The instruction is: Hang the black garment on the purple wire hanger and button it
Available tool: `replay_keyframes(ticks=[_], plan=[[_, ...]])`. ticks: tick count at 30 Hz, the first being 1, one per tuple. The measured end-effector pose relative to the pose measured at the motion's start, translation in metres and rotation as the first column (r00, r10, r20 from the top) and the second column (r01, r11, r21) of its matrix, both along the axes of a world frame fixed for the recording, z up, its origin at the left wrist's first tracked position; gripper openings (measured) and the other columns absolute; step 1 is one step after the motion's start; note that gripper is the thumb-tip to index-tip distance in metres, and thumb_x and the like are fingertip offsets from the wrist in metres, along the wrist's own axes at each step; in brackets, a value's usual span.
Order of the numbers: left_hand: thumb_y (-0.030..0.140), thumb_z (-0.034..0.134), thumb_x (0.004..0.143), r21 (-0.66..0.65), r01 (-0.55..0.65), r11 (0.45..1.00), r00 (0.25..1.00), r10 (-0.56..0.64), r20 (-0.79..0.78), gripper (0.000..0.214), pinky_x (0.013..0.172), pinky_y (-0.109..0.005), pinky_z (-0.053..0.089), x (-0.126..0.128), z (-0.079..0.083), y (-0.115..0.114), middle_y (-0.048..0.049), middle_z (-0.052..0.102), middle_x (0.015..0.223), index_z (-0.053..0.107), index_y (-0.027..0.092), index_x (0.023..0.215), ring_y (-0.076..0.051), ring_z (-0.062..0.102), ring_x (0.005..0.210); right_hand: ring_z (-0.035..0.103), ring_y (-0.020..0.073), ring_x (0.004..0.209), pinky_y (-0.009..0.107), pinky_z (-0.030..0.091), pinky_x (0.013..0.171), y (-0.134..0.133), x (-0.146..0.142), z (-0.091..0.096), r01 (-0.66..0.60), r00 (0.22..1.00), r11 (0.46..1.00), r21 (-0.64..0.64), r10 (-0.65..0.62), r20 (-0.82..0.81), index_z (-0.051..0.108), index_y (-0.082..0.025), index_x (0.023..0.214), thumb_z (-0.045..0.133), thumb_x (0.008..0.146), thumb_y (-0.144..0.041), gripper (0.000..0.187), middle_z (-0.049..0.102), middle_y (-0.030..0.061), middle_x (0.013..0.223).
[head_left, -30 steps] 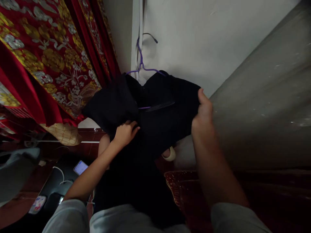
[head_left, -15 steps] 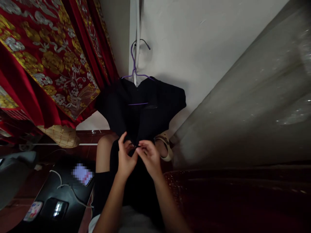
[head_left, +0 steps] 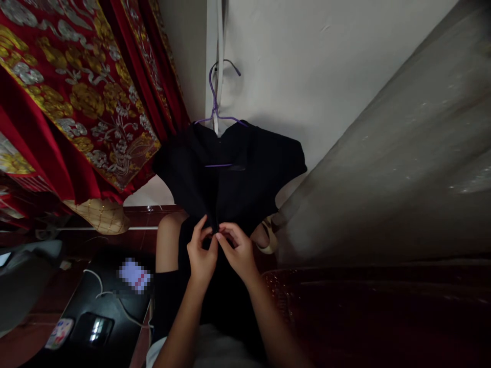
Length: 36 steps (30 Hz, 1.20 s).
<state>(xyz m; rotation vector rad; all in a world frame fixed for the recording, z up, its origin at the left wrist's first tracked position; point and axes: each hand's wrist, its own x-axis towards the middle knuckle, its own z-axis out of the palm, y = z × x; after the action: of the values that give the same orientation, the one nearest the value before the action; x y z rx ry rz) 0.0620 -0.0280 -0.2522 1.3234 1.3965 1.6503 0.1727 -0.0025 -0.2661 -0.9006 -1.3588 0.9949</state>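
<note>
A black garment [head_left: 249, 174] with an open neck hangs on a purple wire hanger [head_left: 226, 118] against the wall. My left hand [head_left: 203, 248] pinches the left side of its front opening between thumb and fingers. Close beside it, my right hand [head_left: 236, 244] pinches the right edge, the two thumbs almost touching at the bottom of the opening. Whatever small fastener may lie between the fingertips is too dark to make out. The lower part of the garment merges with the black clothing on my lap.
Red cloth with gold and silver embroidery [head_left: 99, 102] hangs at the left. Below it a black stool [head_left: 76, 301] bears a lit phone [head_left: 134, 276], a dark phone [head_left: 93, 329] and a white cable. A translucent sheet [head_left: 376, 168] slants down the right, above a dark red glossy surface [head_left: 364, 317].
Both hands stay at the front opening and have drawn slightly closer together. The garment's right shoulder spreads a little further right. The whole view has shifted slightly.
</note>
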Motion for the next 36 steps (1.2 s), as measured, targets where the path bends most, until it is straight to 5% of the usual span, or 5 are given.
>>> replay_keyframes(ticks=[6, 16, 23, 27, 36], plan=[[0.024, 0.063, 0.096, 0.083, -0.097, 0.992, 0.987, 0.106, -0.117, 0.038, 0.1, -0.036, 0.058, 0.004, -0.001, -0.001, -0.0117, 0.069, 0.127, 0.062, 0.018, 0.134, -0.021, 0.07, 0.111, 0.071, 0.0204, 0.086, 0.033, 0.06, 0.079, 0.004, -0.002, 0.002, 0.087, 0.995, 0.996, -0.004, -0.087, 0.053, 0.07, -0.022, 0.096, 0.067, 0.093, -0.036, 0.014, 0.072, 0.0054, 0.091], [0.016, 0.066, 0.09, 0.003, -0.053, 0.999, 0.992, 0.053, -0.113, 0.033, 0.082, -0.029, 0.054, 0.013, 0.004, -0.001, -0.0016, 0.068, 0.09, 0.062, 0.021, 0.122, -0.016, 0.068, 0.086, 0.062, 0.0178, 0.079, 0.031, 0.052, 0.073, 0.024, 0.012, 0.007, 0.147, 0.959, 0.935, 0.323, -0.214, 0.184, 0.06, -0.023, 0.092, 0.052, 0.1, -0.024, 0.011, 0.063, 0.0037, 0.084], [0.011, 0.063, 0.087, -0.042, 0.061, 0.997, 0.98, -0.068, -0.188, 0.031, 0.079, -0.03, 0.055, 0.035, -0.001, -0.01, -0.0004, 0.065, 0.084, 0.061, 0.023, 0.115, -0.018, 0.067, 0.08, 0.061, 0.0213, 0.089, 0.038, 0.051, 0.087, 0.143, 0.025, 0.127, 0.211, 0.931, 0.719, 0.663, -0.355, 0.089, 0.06, -0.024, 0.085, 0.054, 0.099, -0.032, 0.018, 0.062, 0.0062, 0.089], [0.013, 0.062, 0.09, -0.044, 0.15, 0.988, 0.964, -0.156, -0.218, 0.033, 0.08, -0.03, 0.056, 0.041, 0.002, -0.008, -0.0015, 0.067, 0.087, 0.059, 0.024, 0.121, -0.018, 0.069, 0.083, 0.06, 0.0228, 0.096, 0.042, 0.051, 0.095, 0.162, 0.021, 0.181, 0.215, 0.927, 0.718, 0.662, -0.364, 0.094, 0.061, -0.025, 0.084, 0.056, 0.099, -0.042, 0.023, 0.061, 0.0069, 0.093], [0.021, 0.053, 0.104, 0.407, 0.159, 0.899, 0.882, 0.056, -0.468, 0.037, 0.084, -0.029, 0.053, -0.008, 0.146, 0.089, -0.0054, 0.069, 0.104, 0.053, 0.021, 0.141, -0.015, 0.065, 0.086, 0.058, 0.0132, 0.069, 0.028, 0.05, 0.068, 0.123, 0.016, 0.167, 0.357, 0.916, 0.782, 0.511, -0.401, -0.025, 0.067, -0.021, 0.085, 0.062, 0.095, -0.035, 0.018, 0.066, 0.0009, 0.08]])
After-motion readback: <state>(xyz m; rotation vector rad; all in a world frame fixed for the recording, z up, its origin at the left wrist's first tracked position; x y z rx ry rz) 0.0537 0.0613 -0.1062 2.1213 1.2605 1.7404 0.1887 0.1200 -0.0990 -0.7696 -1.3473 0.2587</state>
